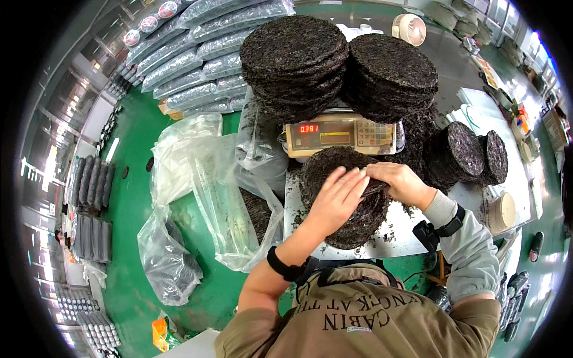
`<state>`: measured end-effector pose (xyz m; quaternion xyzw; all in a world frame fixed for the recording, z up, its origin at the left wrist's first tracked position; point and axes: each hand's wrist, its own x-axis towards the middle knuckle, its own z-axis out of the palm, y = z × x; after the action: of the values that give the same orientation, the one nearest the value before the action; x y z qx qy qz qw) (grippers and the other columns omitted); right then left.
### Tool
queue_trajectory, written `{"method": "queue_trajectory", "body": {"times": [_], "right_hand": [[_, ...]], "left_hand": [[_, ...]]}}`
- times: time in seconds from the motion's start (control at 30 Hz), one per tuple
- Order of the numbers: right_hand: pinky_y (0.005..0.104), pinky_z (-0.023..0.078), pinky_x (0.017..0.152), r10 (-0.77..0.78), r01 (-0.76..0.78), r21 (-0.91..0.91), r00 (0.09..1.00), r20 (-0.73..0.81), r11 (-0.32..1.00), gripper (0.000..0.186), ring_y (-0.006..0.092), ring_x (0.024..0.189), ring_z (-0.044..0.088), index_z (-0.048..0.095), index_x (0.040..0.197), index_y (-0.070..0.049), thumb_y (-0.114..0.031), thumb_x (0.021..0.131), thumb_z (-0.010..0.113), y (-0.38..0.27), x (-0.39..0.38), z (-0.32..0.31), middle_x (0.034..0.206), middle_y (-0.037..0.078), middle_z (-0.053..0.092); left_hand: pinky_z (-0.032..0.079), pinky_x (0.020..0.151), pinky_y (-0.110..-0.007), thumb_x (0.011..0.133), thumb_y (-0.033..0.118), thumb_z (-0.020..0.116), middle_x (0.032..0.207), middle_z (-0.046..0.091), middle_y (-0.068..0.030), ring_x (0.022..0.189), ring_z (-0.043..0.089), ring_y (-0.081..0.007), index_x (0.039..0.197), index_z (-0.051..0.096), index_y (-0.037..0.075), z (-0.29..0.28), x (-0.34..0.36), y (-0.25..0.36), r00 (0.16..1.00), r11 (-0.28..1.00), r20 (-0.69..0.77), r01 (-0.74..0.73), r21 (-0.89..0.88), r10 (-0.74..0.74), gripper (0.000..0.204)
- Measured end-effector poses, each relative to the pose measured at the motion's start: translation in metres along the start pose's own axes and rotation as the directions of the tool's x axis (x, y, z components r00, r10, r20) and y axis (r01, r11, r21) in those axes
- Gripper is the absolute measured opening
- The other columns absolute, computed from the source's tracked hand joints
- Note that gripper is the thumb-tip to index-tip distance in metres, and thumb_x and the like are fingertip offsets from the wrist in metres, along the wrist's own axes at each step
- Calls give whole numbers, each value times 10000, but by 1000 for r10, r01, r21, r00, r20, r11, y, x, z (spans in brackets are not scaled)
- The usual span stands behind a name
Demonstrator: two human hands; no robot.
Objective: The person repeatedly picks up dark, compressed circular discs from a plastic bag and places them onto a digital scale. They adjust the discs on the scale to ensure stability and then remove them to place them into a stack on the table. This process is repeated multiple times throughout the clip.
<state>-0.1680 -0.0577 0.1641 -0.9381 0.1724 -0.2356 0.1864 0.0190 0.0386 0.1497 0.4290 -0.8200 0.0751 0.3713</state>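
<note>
A pile of long silvery bags (212, 56) is stacked at the upper left, while a pale table (409, 235) is overlooked by two tall stacks of dark round cakes (294, 45). Nearer the person, loose dark cakes (319, 170) are laid on the table, just in front of a beige scale (343, 137). The cakes are covered partly by the left hand (341, 203), fingers extended, and by the right hand (403, 184), fingers bent, near the left fingertips; whether either grip is closed cannot be told.
</note>
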Motion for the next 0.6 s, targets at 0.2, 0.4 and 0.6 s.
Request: {"method": "queue_trajectory", "body": {"times": [0.2, 0.4, 0.6], "right_hand": [[329, 410, 864, 496, -393, 321, 786, -368, 862, 405, 229, 939, 558, 503, 1107, 55, -96, 745, 606, -11, 17, -84, 1020, 149, 592], [270, 435, 799, 679, -67, 762, 509, -529, 644, 431, 153, 955, 526, 364, 1239, -18, -136, 854, 519, 81, 62, -153, 1114, 97, 511], [330, 396, 880, 269, -427, 3, 564, -781, 904, 509, 233, 1030, 504, 368, 1239, -5, -180, 805, 569, 110, 61, -136, 1170, 157, 484]], "left_hand": [[301, 970, -476, 747, 187, 617, 1133, 498, -158, 1091, 465, -310, 1083, 474, 7, -9, -47, -3, 974, 979, -168, 123, -163, -150, 407], [166, 1034, -464, 709, 365, 643, 1348, 271, -169, 1264, 236, -309, 1271, 332, 34, 33, -75, 6, 770, 956, 571, 273, 109, -285, 722], [237, 1022, -422, 731, 262, 627, 1319, 318, -172, 1235, 288, -312, 1240, 364, 9, 40, -80, -2, 813, 961, 526, 275, 30, -249, 627]]}}
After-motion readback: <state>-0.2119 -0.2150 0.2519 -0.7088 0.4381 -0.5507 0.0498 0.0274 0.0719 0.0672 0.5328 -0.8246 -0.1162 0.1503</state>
